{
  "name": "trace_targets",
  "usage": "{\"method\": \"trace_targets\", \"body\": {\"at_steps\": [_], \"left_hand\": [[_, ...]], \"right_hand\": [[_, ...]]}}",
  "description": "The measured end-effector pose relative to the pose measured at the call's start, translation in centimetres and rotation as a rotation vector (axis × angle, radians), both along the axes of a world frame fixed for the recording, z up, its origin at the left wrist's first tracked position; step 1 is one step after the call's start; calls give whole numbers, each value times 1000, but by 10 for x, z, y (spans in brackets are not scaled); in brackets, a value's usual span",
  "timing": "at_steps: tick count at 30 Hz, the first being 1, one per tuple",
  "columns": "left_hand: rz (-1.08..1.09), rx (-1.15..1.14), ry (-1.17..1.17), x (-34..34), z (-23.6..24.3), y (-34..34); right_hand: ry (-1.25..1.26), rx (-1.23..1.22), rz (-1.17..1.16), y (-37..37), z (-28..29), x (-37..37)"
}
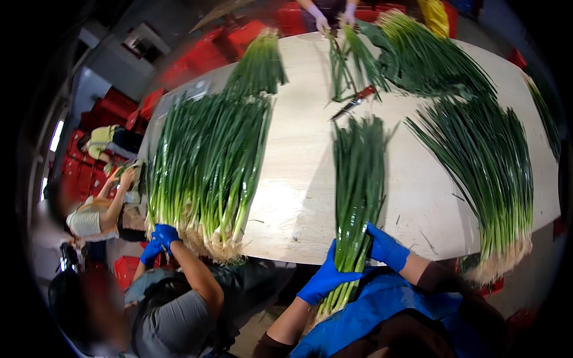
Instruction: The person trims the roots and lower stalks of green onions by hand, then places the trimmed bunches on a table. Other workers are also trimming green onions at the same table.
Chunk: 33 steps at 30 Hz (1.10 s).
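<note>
A bunch of green onions (356, 197) lies over the table's near edge, leaves pointing away and pale stems toward me. My left hand (325, 279), in a blue glove, is closed round the lower stems with its thumb across the front. Higher up, my gloved right hand (388, 248) presses against the bunch's right side; some of its fingers are hidden behind the leaves. Beyond the leaf tips lies a knife (354, 102) with a reddish handle and dark blade. The root ends are partly hidden by my blue apron (382, 313).
A pale table (292, 197) carries a large green onion pile (206, 161) at left and another (486, 179) at right. At the left, a co-worker's blue-gloved hands (160, 243) touch roots. Across the table, another person's light-gloved hands (334, 17) hold onions. Red crates (200, 56) stand behind.
</note>
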<state>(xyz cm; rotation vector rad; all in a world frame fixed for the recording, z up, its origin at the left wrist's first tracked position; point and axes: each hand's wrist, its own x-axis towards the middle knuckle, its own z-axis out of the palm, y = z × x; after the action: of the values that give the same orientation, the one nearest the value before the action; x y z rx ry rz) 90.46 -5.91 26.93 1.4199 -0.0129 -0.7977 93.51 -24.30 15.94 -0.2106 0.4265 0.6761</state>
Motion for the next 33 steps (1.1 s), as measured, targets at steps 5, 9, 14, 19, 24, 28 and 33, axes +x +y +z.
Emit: {"method": "trace_targets", "body": {"at_steps": [5,9,14,19,24,28,33], "left_hand": [[-64,115,-225,-7,18,5],[-93,165,-350,14,43,25],[27,86,-429,65,75,80],[162,209,-433,130,87,170],[289,1048,-504,157,-30,213],[229,1574,-448,153,-43,169],[209,1625,-454,160,-47,171]], "right_hand": [[-15,13,-58,-4,31,-8],[-36,-68,-81,10,57,15],[-230,-51,-41,72,105,90],[-511,-307,145,163,117,175],[-300,-766,590,182,69,182],[-320,-711,545,163,37,176],[-351,-654,532,139,24,183]]}}
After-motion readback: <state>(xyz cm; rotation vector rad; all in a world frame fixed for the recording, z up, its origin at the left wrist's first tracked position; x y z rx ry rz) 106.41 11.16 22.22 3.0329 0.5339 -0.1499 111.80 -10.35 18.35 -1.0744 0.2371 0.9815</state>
